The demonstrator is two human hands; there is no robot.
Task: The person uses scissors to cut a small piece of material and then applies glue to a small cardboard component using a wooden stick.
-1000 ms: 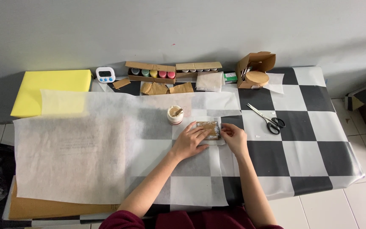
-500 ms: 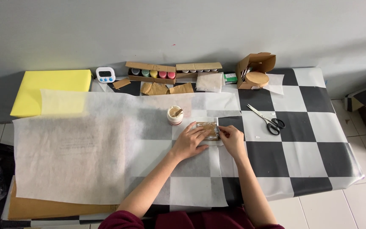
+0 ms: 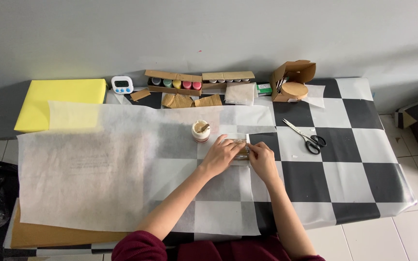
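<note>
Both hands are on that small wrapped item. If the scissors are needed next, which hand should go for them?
Probably the right hand: the scissors lie on its side, apart from it with bare tablecloth between. The left hand covers the wrapped item and would have to cross over.

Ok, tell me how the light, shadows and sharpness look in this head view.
Head view: soft, even light, no hard glare; a faint shadow falls under the left hand and right hand; the small object between them is too small to make out; the scissors look sharp.

Soft even daylight, faint shadows, sharp
</note>
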